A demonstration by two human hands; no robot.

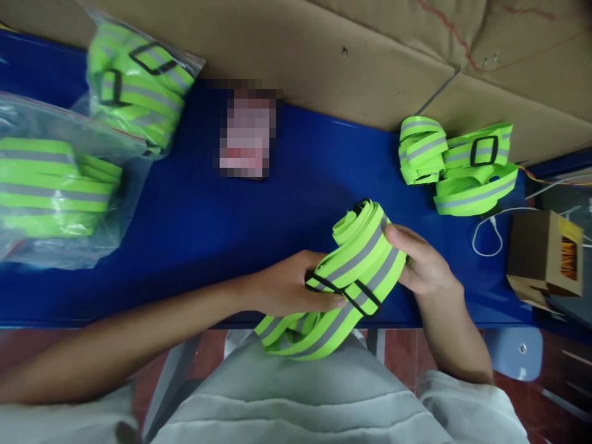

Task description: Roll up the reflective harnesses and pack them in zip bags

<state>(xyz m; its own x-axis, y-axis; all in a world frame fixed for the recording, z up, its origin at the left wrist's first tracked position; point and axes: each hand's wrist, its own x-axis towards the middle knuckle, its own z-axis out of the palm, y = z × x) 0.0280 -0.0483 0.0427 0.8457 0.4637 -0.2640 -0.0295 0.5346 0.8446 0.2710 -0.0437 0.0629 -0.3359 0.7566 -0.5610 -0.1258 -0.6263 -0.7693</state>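
Between my hands, over the front edge of the blue table, is a neon-green reflective strap with a grey stripe, partly rolled up. My left hand grips it from the left, thumb pressed beside a black plastic buckle. My right hand pinches the rolled part from the right, thumb on top; its other fingers are mostly hidden behind the strap. A loose loop of the strap hangs below my left hand, in front of my light-coloured clothing.
Clear plastic bags with folded green straps lie at the left. A blurred-out pinkish item sits at the back. More rolled straps rest at back right, near a white cable and an open cardboard box.
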